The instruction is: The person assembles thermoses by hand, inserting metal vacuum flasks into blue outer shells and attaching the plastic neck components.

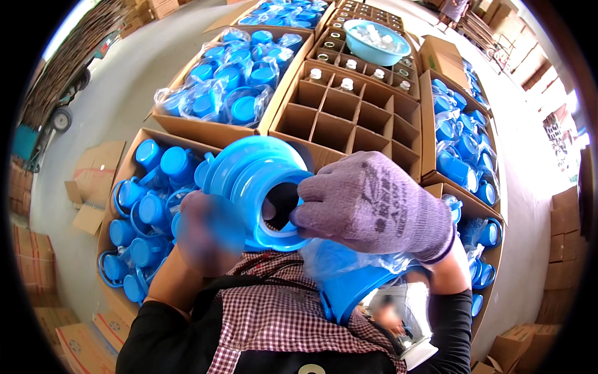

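Observation:
In front of my chest a hollow blue plastic part with stepped rings [249, 156] is held up, its round opening turned toward me. My right hand [367, 206], in a purple knit glove, has its fingers closed on the rim of that opening. My left hand [210, 234] is blurred and grips the left side of the same part; its fingers are mostly hidden. Below my right wrist lies a larger blue plastic shell [355, 287] with clear film at its top. Against my right forearm rests a shiny, mirror-like silver vessel [398, 311] with a pale rim.
A carton of blue lidded cups with handles [149, 218] stands at left. Ahead are a carton of bagged blue cups [233, 78] and a divided carton [336, 128] with several bottles. A light-blue basin [377, 50] sits on it. More cartons [461, 137] line the right.

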`<move>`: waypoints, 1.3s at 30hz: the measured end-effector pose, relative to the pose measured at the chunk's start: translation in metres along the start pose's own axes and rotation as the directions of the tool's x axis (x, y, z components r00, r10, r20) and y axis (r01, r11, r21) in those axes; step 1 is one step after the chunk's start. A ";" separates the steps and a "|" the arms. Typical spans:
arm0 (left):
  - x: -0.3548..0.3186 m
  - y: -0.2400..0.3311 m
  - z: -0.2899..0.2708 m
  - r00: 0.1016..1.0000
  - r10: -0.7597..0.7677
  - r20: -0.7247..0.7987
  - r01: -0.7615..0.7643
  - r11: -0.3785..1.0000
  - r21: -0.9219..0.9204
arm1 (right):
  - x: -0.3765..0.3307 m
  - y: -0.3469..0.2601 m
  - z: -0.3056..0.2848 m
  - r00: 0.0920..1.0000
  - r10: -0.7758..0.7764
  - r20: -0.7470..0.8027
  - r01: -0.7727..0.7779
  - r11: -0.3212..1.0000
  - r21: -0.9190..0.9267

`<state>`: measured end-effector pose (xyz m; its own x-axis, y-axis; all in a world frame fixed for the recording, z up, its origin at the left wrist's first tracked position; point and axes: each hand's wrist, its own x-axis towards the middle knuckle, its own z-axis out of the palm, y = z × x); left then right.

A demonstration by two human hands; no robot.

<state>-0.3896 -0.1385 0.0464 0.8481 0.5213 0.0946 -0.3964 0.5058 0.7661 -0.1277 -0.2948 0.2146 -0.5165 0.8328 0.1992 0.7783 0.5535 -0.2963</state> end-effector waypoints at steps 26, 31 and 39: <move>0.011 0.014 0.007 0.980 -0.187 0.069 0.199 0.899 -0.390 | 0.027 -0.007 0.013 0.978 -0.046 0.203 0.101 0.958 -0.269; 0.007 0.015 0.000 0.978 -0.204 0.035 0.204 0.921 -0.332 | 0.028 -0.014 0.015 0.990 -0.066 0.127 0.095 0.967 -0.237; 0.006 0.013 0.007 0.983 -0.143 0.113 0.176 0.908 -0.380 | 0.021 -0.007 0.005 0.997 -0.056 0.058 0.060 0.996 -0.070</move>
<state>-0.3871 -0.1335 0.0620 0.9303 0.3627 0.0548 -0.3444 0.8124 0.4705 -0.1460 -0.2808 0.2161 -0.5787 0.7995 0.1608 0.7693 0.6006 -0.2178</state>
